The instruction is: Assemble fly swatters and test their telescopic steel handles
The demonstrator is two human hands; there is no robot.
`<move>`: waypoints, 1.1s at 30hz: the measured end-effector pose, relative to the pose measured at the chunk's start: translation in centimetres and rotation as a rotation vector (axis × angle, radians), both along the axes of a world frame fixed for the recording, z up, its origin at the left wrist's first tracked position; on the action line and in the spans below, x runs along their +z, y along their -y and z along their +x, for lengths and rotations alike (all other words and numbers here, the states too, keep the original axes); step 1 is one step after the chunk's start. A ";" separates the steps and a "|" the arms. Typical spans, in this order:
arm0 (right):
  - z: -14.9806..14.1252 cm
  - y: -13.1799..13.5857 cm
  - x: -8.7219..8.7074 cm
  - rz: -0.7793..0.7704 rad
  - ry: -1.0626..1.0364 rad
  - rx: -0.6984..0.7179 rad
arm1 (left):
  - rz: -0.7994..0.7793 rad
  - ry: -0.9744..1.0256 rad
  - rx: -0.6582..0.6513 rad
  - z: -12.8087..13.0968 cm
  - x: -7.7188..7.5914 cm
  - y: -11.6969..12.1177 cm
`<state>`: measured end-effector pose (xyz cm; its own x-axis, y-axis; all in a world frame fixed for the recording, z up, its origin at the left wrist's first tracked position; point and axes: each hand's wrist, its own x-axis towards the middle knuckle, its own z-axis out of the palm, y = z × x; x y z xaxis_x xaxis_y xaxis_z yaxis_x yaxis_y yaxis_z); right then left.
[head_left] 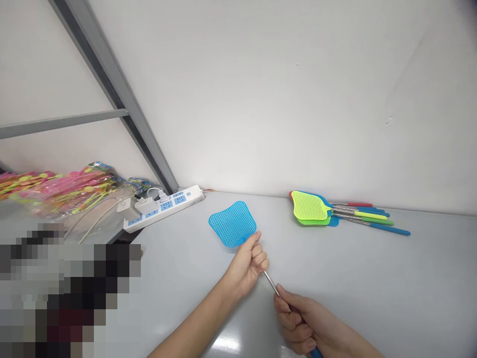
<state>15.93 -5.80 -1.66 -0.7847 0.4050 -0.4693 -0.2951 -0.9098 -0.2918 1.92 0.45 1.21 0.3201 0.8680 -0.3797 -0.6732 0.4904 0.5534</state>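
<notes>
A blue fly swatter point(231, 224) with a perforated head and a thin metal rod is held over the table by both hands. My left hand point(250, 263) is closed around the rod just below the head. My right hand point(298, 318) wraps around the lower end, where a bit of the blue handle shows beneath the fingers. Between the two hands a short length of bare silver rod is visible. Most of the handle is hidden by my right hand.
A pile of fly swatters point(311, 206) in yellow, green, blue and red lies by the wall, handles pointing right. A white power strip point(164, 209) with plugs sits at the left edge. Beyond it are plastic-wrapped colourful items point(74, 189) and a grey metal frame point(122, 99).
</notes>
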 end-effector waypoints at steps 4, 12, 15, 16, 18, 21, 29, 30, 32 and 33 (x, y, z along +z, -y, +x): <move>0.0 0.0 0.2 0.014 -0.027 -0.002 | 0.009 0.006 0.010 -0.1 0.0 -0.2; 0.0 -0.1 1.5 0.021 0.018 -0.003 | 0.000 0.017 0.025 -0.4 0.1 -0.7; 0.1 -0.2 1.7 0.020 0.017 0.002 | 0.005 0.025 0.029 -0.6 0.0 -0.9; 0.1 -0.2 1.7 0.021 0.016 0.002 | 0.004 0.028 0.030 -0.6 0.0 -0.9; 0.1 -0.3 1.6 0.016 0.017 0.000 | 0.000 0.031 0.030 -0.7 0.0 -1.0; 0.1 -0.3 1.6 0.011 0.031 0.003 | -0.007 0.025 0.034 -0.8 0.0 -1.1; 0.2 -0.1 0.9 0.005 0.042 -0.007 | -0.035 0.038 0.051 -1.3 -0.1 -1.8; 0.2 -0.1 0.9 0.004 0.046 -0.002 | -0.036 0.039 0.053 -1.4 -0.1 -1.8; 0.2 -0.1 0.9 0.002 0.052 0.009 | -0.038 0.040 0.054 -1.4 0.0 -1.9; 0.3 -0.1 0.9 0.003 0.052 0.009 | -0.039 0.041 0.054 -1.5 0.0 -2.0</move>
